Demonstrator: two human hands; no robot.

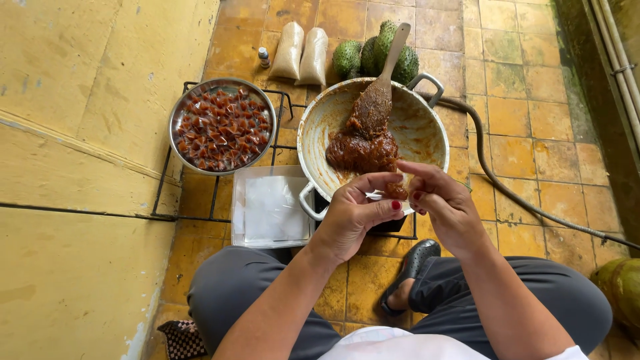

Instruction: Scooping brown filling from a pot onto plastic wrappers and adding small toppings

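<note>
Head view. Left hand (353, 217) and right hand (445, 210) meet over the near rim of the wok, fingers pinched together around a small brown lump of paste (397, 191) sitting on a clear wrapper square (377, 195). Left thumb and forefinger grip the wrapper's edge; right fingertips press the lump from the other side. Both hands closed narrow on the same piece.

Wok (427, 133): wide, pale, two-handled, smeared inside, holding a dark brown mass of paste (362, 150). Wooden spatula (383, 80) stands in the mass, handle leaning away past the far rim.

Left of the wok, a round metal bowl (175, 120) heaped with small wrapped brown pieces (221, 127). Both vessels sit on a black wire rack (163, 180). Near the bowl, a shallow tray (237, 213) with a stack of clear wrapper sheets (275, 208).

Beyond the wok, on the tiled floor: two pale filled bags (301, 53), a small bottle (264, 57), spiky green fruits (375, 57). A hose (513, 197) runs off to the right.
</note>
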